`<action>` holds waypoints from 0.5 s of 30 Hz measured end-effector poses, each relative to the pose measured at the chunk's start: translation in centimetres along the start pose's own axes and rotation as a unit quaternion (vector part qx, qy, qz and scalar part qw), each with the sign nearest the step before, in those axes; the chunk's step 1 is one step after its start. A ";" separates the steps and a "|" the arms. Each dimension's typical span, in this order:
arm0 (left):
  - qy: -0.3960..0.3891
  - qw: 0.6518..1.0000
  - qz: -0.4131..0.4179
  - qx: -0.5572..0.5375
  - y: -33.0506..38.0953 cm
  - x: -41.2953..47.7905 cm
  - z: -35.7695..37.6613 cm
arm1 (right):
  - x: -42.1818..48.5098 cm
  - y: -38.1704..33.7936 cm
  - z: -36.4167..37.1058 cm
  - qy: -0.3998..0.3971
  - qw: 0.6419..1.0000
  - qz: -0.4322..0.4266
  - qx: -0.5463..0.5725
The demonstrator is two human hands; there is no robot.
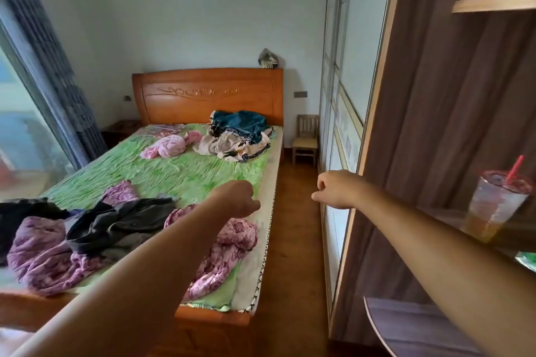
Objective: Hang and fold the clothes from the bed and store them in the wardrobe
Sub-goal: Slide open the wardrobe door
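Note:
A bed [185, 171] with a green sheet carries scattered clothes. Dark garments [121, 220] lie on a purple floral blanket [46, 258] at the near end. A pink garment [168, 146] and a pile of teal and beige clothes [240, 136] lie near the wooden headboard [208, 95]. My left hand [236, 198] hovers over the bed's right edge, fingers curled, holding nothing. My right hand [338, 188] is raised above the floor beside the wardrobe's sliding door [348, 72], fingers also curled and empty.
A small wooden chair [306, 139] stands by the headboard in the narrow floor strip between bed and wardrobe. A plastic cup with a red straw [493, 203] sits on a shelf at right. A curtain [55, 72] and window are at left.

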State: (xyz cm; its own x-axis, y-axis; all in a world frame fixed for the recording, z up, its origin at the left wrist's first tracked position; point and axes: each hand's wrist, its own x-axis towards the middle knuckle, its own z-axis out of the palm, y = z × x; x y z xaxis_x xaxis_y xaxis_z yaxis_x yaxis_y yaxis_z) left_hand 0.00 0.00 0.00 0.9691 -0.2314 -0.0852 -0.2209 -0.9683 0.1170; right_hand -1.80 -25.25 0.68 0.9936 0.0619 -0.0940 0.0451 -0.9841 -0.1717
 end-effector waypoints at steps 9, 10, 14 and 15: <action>-0.013 0.999 0.033 0.017 -4.5 14.6 -0.4 | 12.5 -1.1 -0.2 0.002 0.999 0.029 -0.019; -0.013 0.999 0.038 0.014 -5.2 16.4 -0.6 | 14.1 -1.3 -0.4 0.003 0.999 0.036 -0.013; -0.030 0.997 0.060 0.027 -7.8 22.8 -2.1 | 19.3 -2.2 -1.4 0.006 0.998 0.057 -0.006; -0.030 0.997 0.067 0.029 -8.3 24.5 -2.4 | 20.6 -2.4 -1.6 0.013 0.998 0.062 -0.004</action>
State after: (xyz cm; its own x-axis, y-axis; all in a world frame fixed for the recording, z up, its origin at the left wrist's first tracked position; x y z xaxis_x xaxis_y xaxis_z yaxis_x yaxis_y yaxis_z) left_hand 25.82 2.61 -0.70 0.9225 -0.3627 -0.1323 -0.3557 -0.9316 0.0744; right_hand 18.77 -21.87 0.67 0.9940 -0.0655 -0.0881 -0.0784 -0.9851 -0.1527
